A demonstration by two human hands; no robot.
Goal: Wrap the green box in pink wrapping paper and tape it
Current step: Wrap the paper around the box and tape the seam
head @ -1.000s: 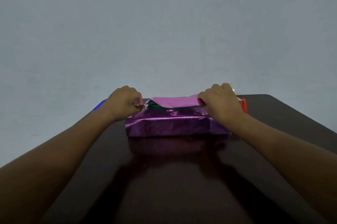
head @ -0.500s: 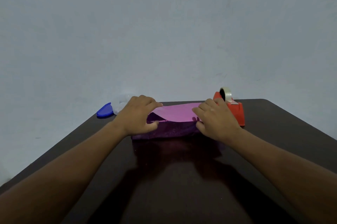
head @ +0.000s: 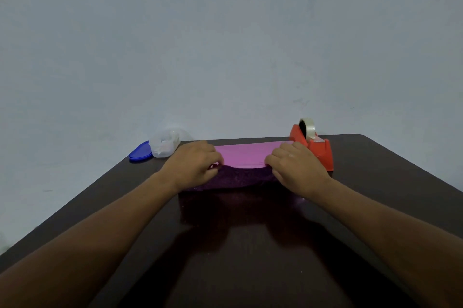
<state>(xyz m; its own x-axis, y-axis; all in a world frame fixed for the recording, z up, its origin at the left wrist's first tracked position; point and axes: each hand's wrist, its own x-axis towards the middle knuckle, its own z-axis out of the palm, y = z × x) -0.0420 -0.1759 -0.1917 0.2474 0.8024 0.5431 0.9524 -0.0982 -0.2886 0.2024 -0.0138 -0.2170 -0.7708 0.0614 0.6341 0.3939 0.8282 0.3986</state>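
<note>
I see both hands, left hand point(head: 194, 166) and right hand point(head: 295, 168), pinching the pink wrapping paper point(head: 241, 154) folded over the box; the tape dispenser point(head: 317, 149) sits at two o'clock.

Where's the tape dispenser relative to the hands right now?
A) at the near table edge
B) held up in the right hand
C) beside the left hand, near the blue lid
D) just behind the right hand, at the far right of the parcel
D: the red tape dispenser stands on the table just beyond the right hand, which grips the pink wrapping paper.
</note>
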